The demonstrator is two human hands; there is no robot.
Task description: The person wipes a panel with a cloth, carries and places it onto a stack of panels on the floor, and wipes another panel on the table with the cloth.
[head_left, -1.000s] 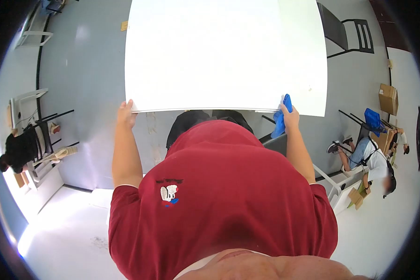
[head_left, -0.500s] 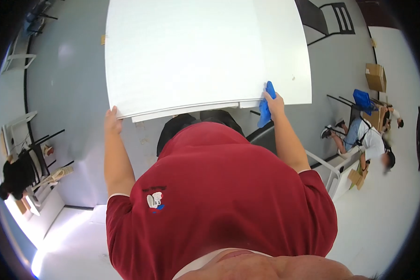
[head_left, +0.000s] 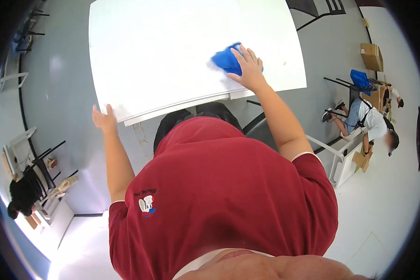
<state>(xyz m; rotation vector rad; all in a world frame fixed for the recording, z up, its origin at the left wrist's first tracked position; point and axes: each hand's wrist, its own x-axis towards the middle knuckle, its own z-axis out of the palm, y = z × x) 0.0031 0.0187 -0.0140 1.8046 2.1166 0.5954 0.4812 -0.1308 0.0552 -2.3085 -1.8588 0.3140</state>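
Note:
A white table (head_left: 172, 56) with a smooth top stretches out before me. On its right part, my right hand (head_left: 249, 72) presses a crumpled blue cloth (head_left: 226, 60) against the surface, fingers spread over it. The cloth bunches out to the left of the hand and its edges are slightly blurred. At the table's near left corner is my left hand (head_left: 105, 120), thumb and fingers apart, with nothing held. Whether it touches the edge I cannot tell.
A dark chair (head_left: 261, 133) stands close at my right, under the table's near edge. Another chair (head_left: 308, 7) is beyond the far right side. People sit at the far left and right, near cardboard boxes (head_left: 371, 57) and a blue bag (head_left: 359, 80).
My right hand has moved from the near edge onto the tabletop, up and left, with the cloth now spread under it. My left hand has loosened at the corner and its fingers have parted.

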